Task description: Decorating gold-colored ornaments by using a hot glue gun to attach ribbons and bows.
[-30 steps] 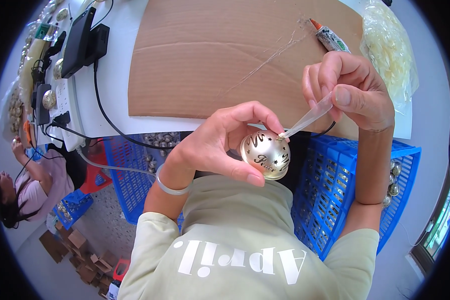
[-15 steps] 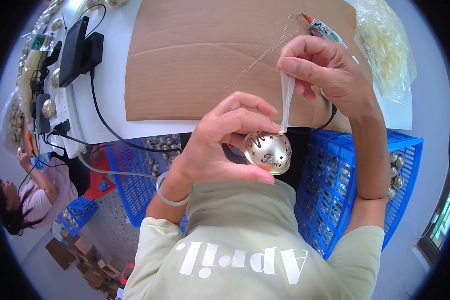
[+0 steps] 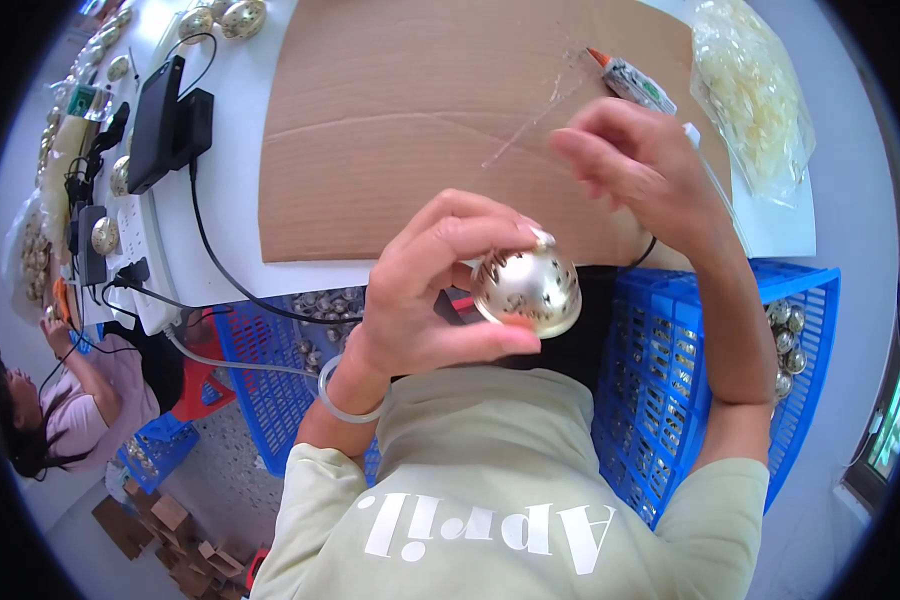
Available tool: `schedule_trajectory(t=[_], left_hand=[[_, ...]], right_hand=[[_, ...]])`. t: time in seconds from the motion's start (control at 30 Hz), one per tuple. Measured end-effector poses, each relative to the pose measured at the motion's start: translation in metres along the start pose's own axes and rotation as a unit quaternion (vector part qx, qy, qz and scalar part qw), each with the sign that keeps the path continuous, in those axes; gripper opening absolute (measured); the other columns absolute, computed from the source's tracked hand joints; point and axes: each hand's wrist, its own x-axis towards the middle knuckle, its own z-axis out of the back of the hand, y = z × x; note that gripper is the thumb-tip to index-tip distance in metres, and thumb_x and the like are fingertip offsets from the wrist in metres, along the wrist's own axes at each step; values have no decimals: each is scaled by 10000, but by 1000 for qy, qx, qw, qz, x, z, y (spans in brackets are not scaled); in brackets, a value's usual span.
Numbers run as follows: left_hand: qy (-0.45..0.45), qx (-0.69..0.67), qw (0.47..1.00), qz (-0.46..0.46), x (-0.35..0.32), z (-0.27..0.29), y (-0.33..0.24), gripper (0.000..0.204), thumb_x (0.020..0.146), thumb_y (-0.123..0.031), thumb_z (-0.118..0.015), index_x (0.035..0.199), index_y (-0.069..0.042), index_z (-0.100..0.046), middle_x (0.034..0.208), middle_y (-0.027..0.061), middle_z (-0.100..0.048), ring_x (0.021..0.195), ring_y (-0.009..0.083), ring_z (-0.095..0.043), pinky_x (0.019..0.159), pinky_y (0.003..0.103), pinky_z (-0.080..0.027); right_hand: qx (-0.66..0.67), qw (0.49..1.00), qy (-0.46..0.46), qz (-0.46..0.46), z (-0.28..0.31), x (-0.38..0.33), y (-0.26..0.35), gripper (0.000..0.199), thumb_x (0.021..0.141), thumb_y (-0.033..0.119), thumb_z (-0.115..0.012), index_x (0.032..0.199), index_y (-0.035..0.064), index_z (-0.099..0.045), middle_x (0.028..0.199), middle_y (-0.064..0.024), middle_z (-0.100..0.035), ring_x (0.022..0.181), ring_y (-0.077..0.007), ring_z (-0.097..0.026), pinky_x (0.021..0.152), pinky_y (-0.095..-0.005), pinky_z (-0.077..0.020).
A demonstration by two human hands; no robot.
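My left hand (image 3: 425,290) grips a round gold metal ball (image 3: 527,290) with cut-out patterns, held near the table's front edge above my lap. My right hand (image 3: 640,170) is raised above the brown cardboard sheet (image 3: 410,130), blurred, its fingers loosely curled; a thin clear strip (image 3: 708,175) shows at its right side, and I cannot tell whether the fingers hold it. A glue tube (image 3: 630,78) with an orange tip lies on the cardboard just beyond that hand.
Blue plastic crates (image 3: 700,370) with gold balls stand at both sides of my lap. A clear bag of pale pieces (image 3: 755,95) lies at the right. Black adapters (image 3: 160,125), cables and a power strip (image 3: 145,255) lie left. Another person (image 3: 60,410) sits lower left.
My right hand lifted away from the ball, up and to the right over the cardboard. The ball stayed in my left hand, now closer and larger in view.
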Motion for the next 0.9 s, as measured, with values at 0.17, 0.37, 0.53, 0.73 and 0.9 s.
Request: schedule_trajectory(t=[0.17, 0.37, 0.53, 0.73, 0.9], left_hand=[[-49, -108, 993, 17, 6, 30, 7, 536, 781, -66, -825, 1240, 58, -577, 1168, 122, -537, 1028, 194, -634, 824, 270, -570], [-71, -153, 985, 33, 6, 50, 14, 511, 813, -71, -803, 1246, 69, -570, 1158, 106, -536, 1018, 190, -638, 865, 296, -559], [-72, -168, 982, 49, 2, 46, 15, 495, 823, -68, -794, 1245, 64, -571, 1158, 103, -536, 1021, 187, -636, 871, 296, -558], [-71, -143, 986, 51, 7, 44, 20, 468, 824, -60, -789, 1228, 49, -579, 1140, 95, -538, 1015, 159, -614, 864, 272, -546], [-52, -35, 997, 37, 11, 40, 29, 475, 765, -39, -796, 1191, 18, -594, 1121, 92, -547, 959, 134, -603, 821, 250, -533]], right_hand=[[-493, 842, -209, -68, 11, -22, -14, 536, 889, 518, -658, 792, -7, -613, 636, -128, -636, 551, -271, -615, 532, -381, -464], [-467, 848, -218, -122, 12, -24, -38, 504, 881, 497, -686, 812, 5, -599, 651, -120, -631, 540, -245, -601, 527, -386, -482], [162, 957, -183, -154, 25, -44, -46, 317, 897, 234, -669, 1052, -8, -536, 816, -45, -613, 652, -90, -602, 474, -215, -489], [280, 944, -164, -63, 4, -58, -7, 645, 802, 143, -661, 1345, -87, -401, 1169, -231, -592, 816, -210, -679, 525, -237, -553], [279, 952, -115, -55, 8, -58, -8, 665, 745, 88, -694, 1332, -62, -421, 1169, -247, -602, 815, -235, -698, 535, -278, -574]])
